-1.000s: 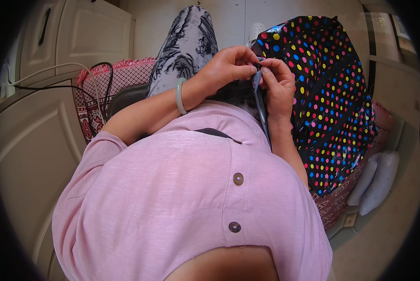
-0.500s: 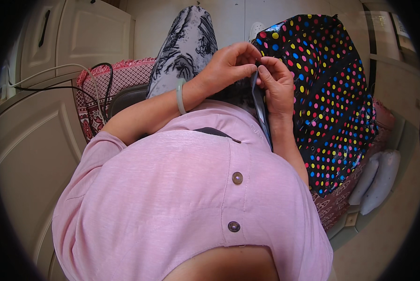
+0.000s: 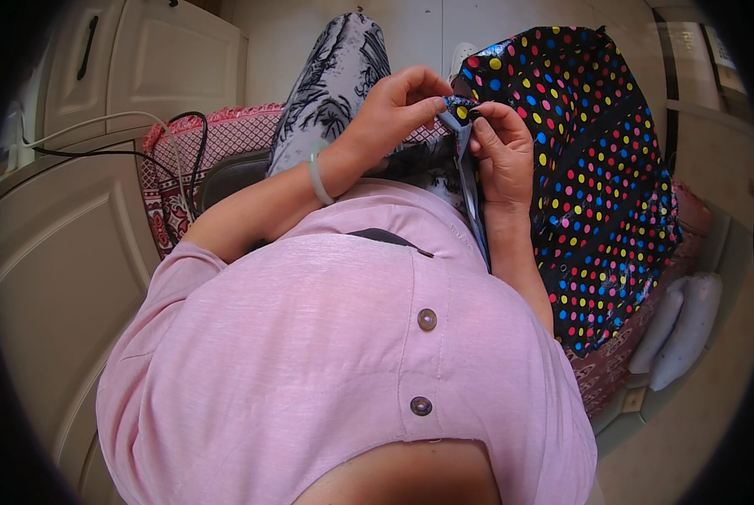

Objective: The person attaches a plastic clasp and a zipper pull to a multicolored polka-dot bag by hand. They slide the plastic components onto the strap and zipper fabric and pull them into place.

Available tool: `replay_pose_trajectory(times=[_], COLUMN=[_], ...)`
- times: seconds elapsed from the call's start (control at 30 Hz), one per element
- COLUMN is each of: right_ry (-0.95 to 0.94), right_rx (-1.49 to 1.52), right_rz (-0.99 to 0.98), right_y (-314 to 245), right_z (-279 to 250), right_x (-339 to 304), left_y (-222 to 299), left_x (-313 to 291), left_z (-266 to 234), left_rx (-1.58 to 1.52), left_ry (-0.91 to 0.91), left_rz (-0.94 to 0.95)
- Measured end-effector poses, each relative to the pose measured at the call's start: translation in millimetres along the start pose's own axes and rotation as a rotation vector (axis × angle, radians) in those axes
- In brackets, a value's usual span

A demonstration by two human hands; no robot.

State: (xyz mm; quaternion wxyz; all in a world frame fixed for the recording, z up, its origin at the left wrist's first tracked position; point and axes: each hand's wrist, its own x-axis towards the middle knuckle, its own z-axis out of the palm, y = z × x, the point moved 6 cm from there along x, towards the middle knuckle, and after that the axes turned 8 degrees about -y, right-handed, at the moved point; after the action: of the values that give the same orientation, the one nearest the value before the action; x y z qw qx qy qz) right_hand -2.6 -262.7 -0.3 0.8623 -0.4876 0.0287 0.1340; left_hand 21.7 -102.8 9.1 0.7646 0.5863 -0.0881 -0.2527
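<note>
A large black bag [image 3: 583, 185] with multicoloured dots lies across my right side, its surface shiny. My left hand [image 3: 391, 111], with a pale bangle [image 3: 318, 178] on the wrist, pinches a corner of the bag's edge between thumb and fingers. Close beside it, my right hand [image 3: 507, 156] is closed in a pinch on the same edge. Between the two hands a small dotted patch shows, with a grey-blue strip [image 3: 468, 181] running down from it toward my waist. The exact spot under the right fingertips is hidden.
A red and white patterned cloth [image 3: 242, 126] covers the seat under me. Black and white cables [image 3: 168, 139] hang at the left, by cream cabinet doors [image 3: 66, 278]. Two pale, rounded long objects [image 3: 684, 328] lie at the far right.
My hands have drawn slightly apart, the left going a little up and left. A dotted corner of the bag now shows between them. The right hand has shifted slightly right.
</note>
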Motion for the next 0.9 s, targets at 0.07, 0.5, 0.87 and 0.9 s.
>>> replay_pose_trajectory(times=[0.07, 0.5, 0.87, 0.9], right_ry=[-0.002, -0.074, -0.053, -0.044], right_rx=[0.017, 0.21, 0.303, 0.295], right_rz=[-0.018, -0.112, -0.142, -0.143], right_y=[-1.4, -11.7, -21.2, -23.3], right_z=[-0.4, -6.0, -13.3, -12.5], right_x=[0.4, -1.2, -8.9, -11.0], left_y=[-0.8, 3.9, 8.7, 8.4], left_x=[-3.4, 2.4, -9.4, -10.8], left_z=[3.4, 25.7, 38.2, 39.2], left_rx=[0.03, 0.396, -0.018, -0.04], left_ry=[-0.033, -0.171, -0.211, -0.22], left_rz=[-0.035, 0.068, 0.033, 0.016])
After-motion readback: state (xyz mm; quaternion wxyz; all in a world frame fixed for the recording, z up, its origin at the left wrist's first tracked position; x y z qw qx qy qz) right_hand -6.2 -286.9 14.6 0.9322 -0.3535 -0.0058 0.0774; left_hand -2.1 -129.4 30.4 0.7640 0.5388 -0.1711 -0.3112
